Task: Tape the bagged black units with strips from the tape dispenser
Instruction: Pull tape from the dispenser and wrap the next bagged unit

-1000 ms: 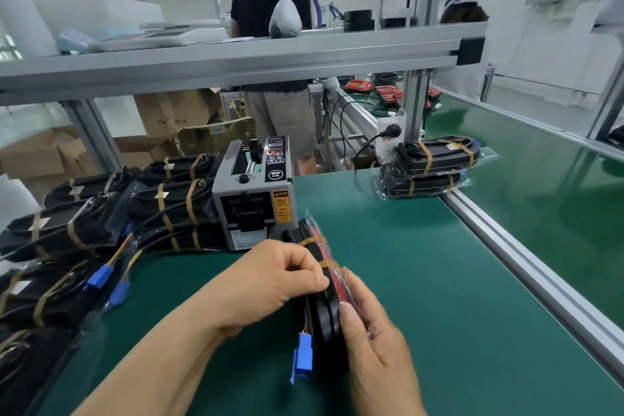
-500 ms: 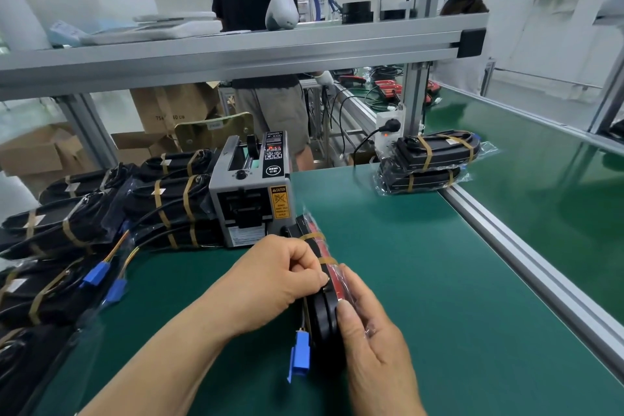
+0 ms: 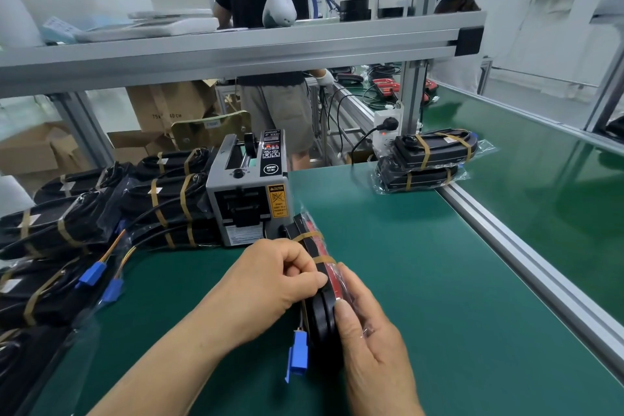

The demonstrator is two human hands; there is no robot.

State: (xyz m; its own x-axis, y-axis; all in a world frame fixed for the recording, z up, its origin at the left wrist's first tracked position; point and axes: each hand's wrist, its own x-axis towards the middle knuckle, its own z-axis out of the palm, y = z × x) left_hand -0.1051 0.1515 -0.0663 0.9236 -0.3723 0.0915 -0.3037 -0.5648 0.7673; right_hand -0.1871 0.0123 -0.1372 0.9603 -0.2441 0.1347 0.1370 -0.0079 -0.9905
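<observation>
Black bagged unit [image 3: 322, 317] pinched betw L hand [image 3: 270, 284] & R hand [image 3: 371, 344]; tape dispenser [image 3: 250, 199] just behind, taped units [image 3: 101, 226] piled left.

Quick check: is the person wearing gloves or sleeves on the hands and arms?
No gloves: the left hand and right hand are both bare. The left forearm is bare too, with no sleeve in view. No watch, ring or wristband shows.

Black unit [image 3: 322, 312], perhaps red label [image 3: 330, 275]

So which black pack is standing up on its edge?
The bagged black unit held between the left hand and right hand. It stands on edge; the piled units and stacked pair lie flat.
</observation>
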